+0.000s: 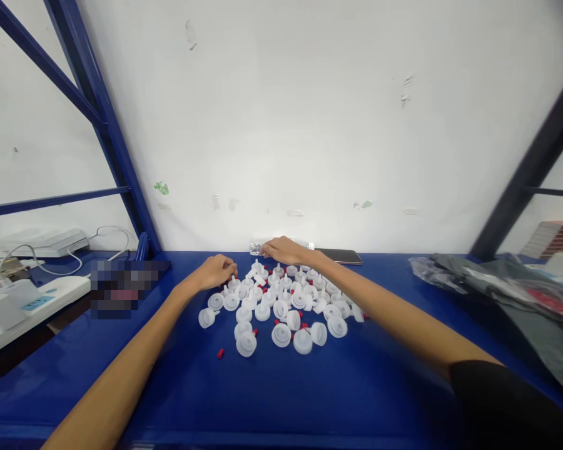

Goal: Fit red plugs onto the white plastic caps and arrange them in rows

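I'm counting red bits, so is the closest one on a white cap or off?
Off: that red bit lies by itself on the blue table, with no white cap touching it.

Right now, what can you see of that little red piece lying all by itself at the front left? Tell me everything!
The little red piece is short and roughly tube-shaped, and looks like plastic. It seems to lie on its side, slightly slanted, on the blue table, apart from the nearest white cap. Neither the left hand nor the right hand touches it. It's too small to tell whether it's hollow.
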A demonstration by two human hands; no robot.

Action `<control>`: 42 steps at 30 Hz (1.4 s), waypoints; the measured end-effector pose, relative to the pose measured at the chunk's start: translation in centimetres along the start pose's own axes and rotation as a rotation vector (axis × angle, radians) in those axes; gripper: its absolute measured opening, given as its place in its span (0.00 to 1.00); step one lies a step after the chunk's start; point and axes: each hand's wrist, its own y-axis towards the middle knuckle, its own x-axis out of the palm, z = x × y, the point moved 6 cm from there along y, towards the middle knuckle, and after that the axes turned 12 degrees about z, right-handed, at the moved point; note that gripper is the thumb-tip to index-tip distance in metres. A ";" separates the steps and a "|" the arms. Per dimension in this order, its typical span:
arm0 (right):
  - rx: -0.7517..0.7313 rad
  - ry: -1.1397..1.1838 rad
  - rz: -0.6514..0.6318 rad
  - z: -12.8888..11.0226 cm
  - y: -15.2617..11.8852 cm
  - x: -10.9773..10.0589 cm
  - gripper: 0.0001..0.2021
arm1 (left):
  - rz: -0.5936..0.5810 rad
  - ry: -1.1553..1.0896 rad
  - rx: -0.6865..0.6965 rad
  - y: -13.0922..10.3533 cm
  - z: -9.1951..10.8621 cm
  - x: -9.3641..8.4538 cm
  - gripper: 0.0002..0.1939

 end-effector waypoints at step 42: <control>0.073 0.126 0.095 3.6 -19.1 -5.2 0.25 | 0.077 -0.019 0.297 -2.5 6.9 2.8 0.27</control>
